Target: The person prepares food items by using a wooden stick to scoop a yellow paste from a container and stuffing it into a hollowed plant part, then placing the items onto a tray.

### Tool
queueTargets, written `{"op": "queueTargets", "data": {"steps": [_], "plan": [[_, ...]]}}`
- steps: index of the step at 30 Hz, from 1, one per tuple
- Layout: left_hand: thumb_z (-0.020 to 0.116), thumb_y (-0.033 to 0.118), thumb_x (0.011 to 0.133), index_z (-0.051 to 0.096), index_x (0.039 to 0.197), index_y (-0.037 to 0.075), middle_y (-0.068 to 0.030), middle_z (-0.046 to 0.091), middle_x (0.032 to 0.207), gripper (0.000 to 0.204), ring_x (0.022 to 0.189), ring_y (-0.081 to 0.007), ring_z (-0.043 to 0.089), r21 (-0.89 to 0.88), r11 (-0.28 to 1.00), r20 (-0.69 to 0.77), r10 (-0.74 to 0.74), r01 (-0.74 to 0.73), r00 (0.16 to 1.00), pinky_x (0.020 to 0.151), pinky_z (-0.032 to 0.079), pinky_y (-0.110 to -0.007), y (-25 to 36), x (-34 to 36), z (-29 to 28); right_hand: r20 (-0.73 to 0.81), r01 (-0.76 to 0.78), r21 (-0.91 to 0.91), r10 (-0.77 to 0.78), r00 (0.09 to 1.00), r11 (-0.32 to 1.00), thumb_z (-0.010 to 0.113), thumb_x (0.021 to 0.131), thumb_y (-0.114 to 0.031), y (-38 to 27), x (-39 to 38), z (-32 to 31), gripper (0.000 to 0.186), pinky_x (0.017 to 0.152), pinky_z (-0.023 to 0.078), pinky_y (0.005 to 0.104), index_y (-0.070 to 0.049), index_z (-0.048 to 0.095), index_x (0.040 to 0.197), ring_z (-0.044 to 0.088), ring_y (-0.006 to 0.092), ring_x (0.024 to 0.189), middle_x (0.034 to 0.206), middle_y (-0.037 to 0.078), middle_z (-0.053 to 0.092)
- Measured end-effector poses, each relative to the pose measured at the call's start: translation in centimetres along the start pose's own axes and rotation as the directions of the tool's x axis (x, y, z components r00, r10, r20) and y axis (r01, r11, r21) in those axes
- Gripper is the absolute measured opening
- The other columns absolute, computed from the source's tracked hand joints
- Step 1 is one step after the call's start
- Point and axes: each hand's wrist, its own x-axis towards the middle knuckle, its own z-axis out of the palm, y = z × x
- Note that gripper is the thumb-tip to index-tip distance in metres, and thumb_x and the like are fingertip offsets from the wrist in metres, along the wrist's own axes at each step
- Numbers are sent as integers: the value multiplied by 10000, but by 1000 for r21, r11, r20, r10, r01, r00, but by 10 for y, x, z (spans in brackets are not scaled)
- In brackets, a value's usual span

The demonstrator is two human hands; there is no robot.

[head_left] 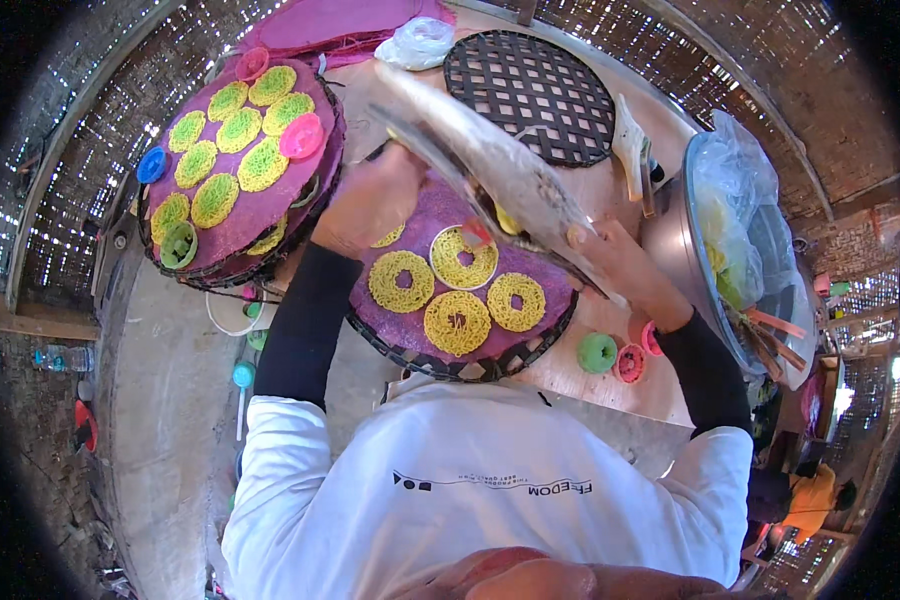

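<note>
Blurred by motion, a long pale wooden press [500,150] slants across the middle, with yellow dough [508,220] showing at its underside. My right hand [630,265] is closed around its lower right end. At its left side, my left hand [375,200] looks closed on the press, though the fingers are smeared. Below lies a round woven tray [450,368] covered by a purple sheet [385,325]. Several yellow strand rings [457,322] rest on it, and the far one sits within a pale round mould [464,257]. The press hides the tray's far part.
At the left, another purple-covered tray [255,205] holds several yellow-green rings, with pink, blue and green moulds. A bare woven tray [530,95] lies at the back. A large metal basin [680,235] with plastic bags stands right. Green [597,352] and pink moulds [630,363] sit near my right forearm.
</note>
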Motion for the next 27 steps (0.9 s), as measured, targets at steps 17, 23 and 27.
{"op": "queueTargets", "data": {"steps": [17,23,27], "plan": [[726,87,655,517,1032,9,-87,578,1008,437,920,-188,552,516,846,-223,281,-131,934,808,437,-311,21,-27,26,-233,274,-666,-543,807,694,540,806,-224,109,70,80,371,953,260,483,-59,500,1136,395,349,1106,1161,177,476],[711,86,672,506,1045,23,-55,558,1015,431,903,-152,533,426,905,-280,111,19,954,781,437,-286,29,-34,38,-281,256,-704,-591,756,662,529,805,-267,105,61,78,391,988,208,515,-85,501,1150,369,336,1154,1192,164,462],[679,57,689,500,1055,41,-27,542,994,408,872,-113,514,356,934,-280,118,-12,953,735,439,-257,23,-32,36,-275,194,-730,-541,795,656,528,799,-272,97,50,84,405,989,203,530,-101,500,1165,372,342,1161,1198,160,467]]}}
